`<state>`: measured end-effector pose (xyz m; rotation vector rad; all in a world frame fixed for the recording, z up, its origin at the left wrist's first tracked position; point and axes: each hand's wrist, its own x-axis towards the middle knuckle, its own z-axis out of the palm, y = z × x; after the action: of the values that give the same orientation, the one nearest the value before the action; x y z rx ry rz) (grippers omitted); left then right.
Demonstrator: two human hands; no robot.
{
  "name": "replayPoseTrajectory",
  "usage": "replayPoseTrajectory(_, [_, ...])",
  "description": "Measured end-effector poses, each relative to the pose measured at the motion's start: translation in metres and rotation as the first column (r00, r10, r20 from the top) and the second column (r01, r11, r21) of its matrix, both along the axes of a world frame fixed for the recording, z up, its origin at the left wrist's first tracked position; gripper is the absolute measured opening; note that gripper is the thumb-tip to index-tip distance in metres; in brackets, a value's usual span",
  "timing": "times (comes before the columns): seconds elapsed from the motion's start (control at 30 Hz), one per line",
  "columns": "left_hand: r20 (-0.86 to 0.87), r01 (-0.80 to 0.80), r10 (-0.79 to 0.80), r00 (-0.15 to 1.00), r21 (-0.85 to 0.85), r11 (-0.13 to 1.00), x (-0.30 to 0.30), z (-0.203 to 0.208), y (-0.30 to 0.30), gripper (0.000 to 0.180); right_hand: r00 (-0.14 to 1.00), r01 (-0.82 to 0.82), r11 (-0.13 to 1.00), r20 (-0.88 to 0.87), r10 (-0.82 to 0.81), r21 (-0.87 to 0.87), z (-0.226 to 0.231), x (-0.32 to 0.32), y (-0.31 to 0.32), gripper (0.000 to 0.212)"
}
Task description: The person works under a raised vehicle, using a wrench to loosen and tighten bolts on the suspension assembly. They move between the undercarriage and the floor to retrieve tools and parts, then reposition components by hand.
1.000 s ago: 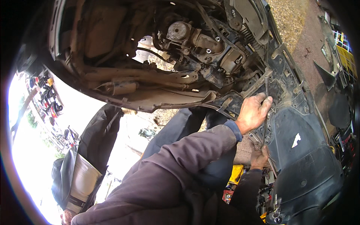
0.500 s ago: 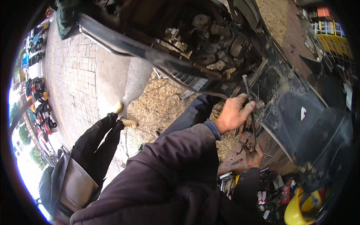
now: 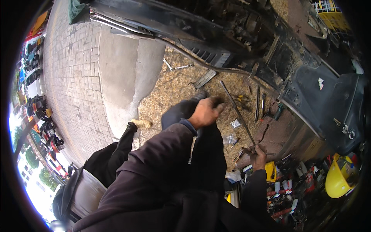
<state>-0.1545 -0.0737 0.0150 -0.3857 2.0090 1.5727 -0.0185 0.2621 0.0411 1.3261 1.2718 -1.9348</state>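
Observation:
My right hand (image 3: 258,154) is low at the right and grips the bottom end of a long thin metal rod (image 3: 236,112). The rod slants up and left over straw-strewn ground. My left hand (image 3: 206,111) comes in on a purple-grey sleeve. Its fingers are curled over my dark-trousered knee (image 3: 181,110), just left of the rod's upper part. Nothing shows inside that fist. Above both hands lies the dirty underside of a vehicle (image 3: 247,27) with a black plastic panel (image 3: 328,100).
Loose wrenches (image 3: 174,66) and several hand tools (image 3: 261,102) lie on the straw. A yellow helmet (image 3: 340,178) and a clutter of small tools (image 3: 293,189) sit at the lower right. Brick paving (image 3: 73,77) stretches left toward parked motorbikes (image 3: 38,112).
My left hand has come down off the vehicle's parts to my knee. The view has swung toward the ground. The rod now stands free of the vehicle in my right hand.

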Motion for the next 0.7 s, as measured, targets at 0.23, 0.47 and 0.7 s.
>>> replayPoseTrajectory(0.23, [0.333,0.511,-0.404,0.852,-0.36,0.78,0.15,-0.076,-0.102,0.035,0.929,-0.37,0.847,0.127,0.349,0.382,-0.05,0.022,-0.055,0.018])
replayPoseTrajectory(0.47, [0.269,0.555,-0.498,0.824,-0.206,0.806,0.21,-0.053,-0.249,0.031,0.906,-0.424,0.762,0.209,0.369,0.49,-0.071,0.051,-0.181,0.021])
replayPoseTrajectory(0.7, [0.031,0.427,-0.431,0.902,-0.217,0.878,0.1,-0.071,-0.374,0.026,0.935,-0.34,0.85,0.242,0.259,0.402,-0.119,0.034,-0.342,0.022])
